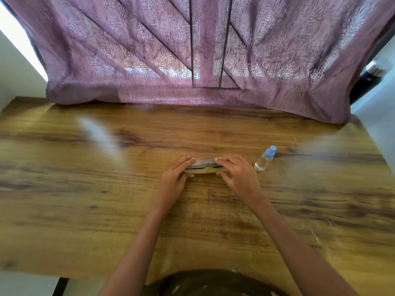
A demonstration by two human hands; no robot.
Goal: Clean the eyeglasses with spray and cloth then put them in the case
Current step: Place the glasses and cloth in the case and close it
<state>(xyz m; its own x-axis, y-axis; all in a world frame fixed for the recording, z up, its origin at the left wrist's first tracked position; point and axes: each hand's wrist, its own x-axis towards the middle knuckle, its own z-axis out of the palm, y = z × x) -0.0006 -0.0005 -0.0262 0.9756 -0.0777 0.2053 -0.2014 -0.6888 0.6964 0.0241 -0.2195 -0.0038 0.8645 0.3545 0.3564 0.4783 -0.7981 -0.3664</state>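
A clear-lidded eyeglass case (204,164) lies on the wooden table (85,189) in the middle, its lid almost down, with a dark gap and something yellowish showing along its front. My left hand (174,178) grips the case's left end, fingers on top and thumb in front. My right hand (237,175) grips its right end the same way. A small clear spray bottle (265,159) with a blue cap stands just right of my right hand. The eyeglasses cannot be made out; the frame is blurred.
A purple patterned curtain (192,60) hangs along the table's far edge. A dark metal object (373,75) sits beyond the table's right corner. The table's near edge is by my body.
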